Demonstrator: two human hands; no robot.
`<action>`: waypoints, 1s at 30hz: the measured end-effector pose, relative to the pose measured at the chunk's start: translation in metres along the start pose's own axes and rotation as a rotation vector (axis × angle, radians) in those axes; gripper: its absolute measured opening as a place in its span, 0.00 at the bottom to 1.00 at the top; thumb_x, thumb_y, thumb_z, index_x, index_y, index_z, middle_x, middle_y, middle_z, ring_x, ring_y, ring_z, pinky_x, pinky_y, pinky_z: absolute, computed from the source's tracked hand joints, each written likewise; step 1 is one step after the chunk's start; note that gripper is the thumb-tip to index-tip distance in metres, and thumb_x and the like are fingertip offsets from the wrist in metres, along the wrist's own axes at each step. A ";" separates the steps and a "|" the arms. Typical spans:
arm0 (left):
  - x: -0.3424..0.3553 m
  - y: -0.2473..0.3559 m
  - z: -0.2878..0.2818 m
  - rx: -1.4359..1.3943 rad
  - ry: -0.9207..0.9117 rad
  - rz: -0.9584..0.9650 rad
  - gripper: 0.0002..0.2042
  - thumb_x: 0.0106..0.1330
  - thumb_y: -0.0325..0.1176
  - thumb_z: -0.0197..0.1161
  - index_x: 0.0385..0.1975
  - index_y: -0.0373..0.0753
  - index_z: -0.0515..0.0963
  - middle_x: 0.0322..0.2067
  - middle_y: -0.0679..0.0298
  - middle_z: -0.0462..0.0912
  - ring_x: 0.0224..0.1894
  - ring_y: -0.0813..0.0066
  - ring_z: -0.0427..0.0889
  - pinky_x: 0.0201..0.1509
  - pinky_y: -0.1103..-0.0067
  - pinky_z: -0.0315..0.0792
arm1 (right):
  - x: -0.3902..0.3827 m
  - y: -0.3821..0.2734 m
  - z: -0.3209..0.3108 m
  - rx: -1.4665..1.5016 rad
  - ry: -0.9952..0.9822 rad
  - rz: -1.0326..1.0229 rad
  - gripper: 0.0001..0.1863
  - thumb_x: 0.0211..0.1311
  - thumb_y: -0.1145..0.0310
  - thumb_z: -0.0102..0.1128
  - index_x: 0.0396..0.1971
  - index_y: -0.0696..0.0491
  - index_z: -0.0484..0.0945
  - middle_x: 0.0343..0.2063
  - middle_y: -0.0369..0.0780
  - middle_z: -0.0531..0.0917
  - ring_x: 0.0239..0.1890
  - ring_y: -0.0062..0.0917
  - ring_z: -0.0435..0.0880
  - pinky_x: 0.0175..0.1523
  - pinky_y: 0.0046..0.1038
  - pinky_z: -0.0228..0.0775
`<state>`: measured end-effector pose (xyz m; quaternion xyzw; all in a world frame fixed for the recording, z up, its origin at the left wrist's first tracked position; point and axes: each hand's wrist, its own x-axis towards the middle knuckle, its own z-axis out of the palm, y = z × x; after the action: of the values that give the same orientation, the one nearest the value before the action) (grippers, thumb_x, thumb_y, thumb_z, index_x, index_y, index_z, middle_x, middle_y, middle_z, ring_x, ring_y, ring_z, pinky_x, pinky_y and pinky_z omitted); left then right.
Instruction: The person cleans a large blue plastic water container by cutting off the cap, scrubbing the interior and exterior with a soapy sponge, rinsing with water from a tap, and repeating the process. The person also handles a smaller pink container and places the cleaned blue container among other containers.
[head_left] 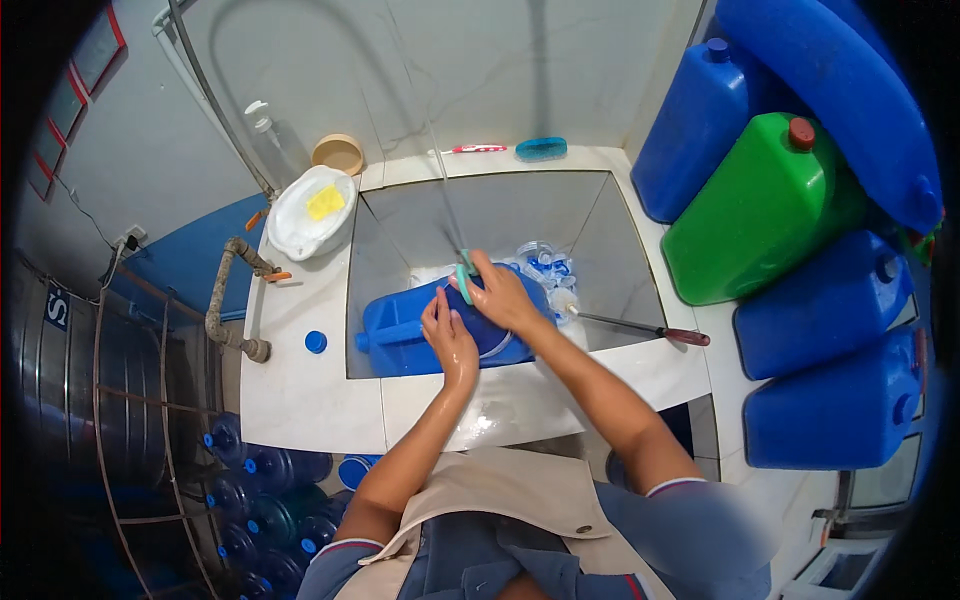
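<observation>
A blue plastic jug point(395, 345) lies on its side in the grey tiled sink basin point(620, 290), its capped spout to the left. My right hand point(498, 298) is closed on scissors with teal handles point(463, 282), just above the jug. The blades are blurred and point away from me. My left hand point(452, 340) rests against the jug near its handle, its wet fingers stretched out close to the scissors. Behind my right hand, several blue and clear plastic pieces point(548, 265) lie in the basin. A long-handled brush point(640, 326) leans across the basin's right edge.
A white bowl point(290, 235) with a yellow sponge point(324, 203) stands at the left, above a loose blue cap point(316, 342). A blue brush point(541, 149) and a red-and-white toothbrush point(478, 149) lie on the back ledge. Blue jerrycans point(690, 130) and a green one point(755, 220) line the right.
</observation>
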<state>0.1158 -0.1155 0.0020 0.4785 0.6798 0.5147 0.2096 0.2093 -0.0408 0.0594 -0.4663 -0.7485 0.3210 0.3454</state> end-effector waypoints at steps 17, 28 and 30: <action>0.044 0.012 -0.006 -0.190 -0.140 0.241 0.11 0.66 0.28 0.53 0.45 0.34 0.78 0.46 0.54 0.79 0.50 0.60 0.76 0.56 0.74 0.67 | -0.049 -0.017 0.027 0.055 0.603 0.025 0.13 0.64 0.64 0.53 0.42 0.54 0.66 0.39 0.45 0.81 0.46 0.39 0.80 0.48 0.36 0.68; -0.067 0.053 -0.018 -0.705 -0.259 -0.620 0.41 0.64 0.35 0.55 0.67 0.33 0.31 0.65 0.45 0.47 0.66 0.56 0.52 0.70 0.70 0.45 | 0.079 0.007 0.012 0.494 -0.864 0.097 0.23 0.63 0.48 0.51 0.36 0.56 0.72 0.31 0.44 0.83 0.37 0.31 0.82 0.45 0.28 0.71; -0.042 0.040 -0.026 -0.112 -0.312 -0.632 0.41 0.64 0.39 0.56 0.67 0.32 0.35 0.65 0.44 0.44 0.67 0.52 0.48 0.70 0.68 0.43 | 0.079 0.011 0.007 0.623 -0.828 0.212 0.23 0.66 0.50 0.49 0.42 0.58 0.71 0.35 0.45 0.82 0.42 0.31 0.81 0.51 0.29 0.70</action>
<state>0.1321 -0.1646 0.0397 0.3051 0.7247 0.3817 0.4858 0.1832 0.0352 0.0645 -0.2488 -0.6400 0.7188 0.1088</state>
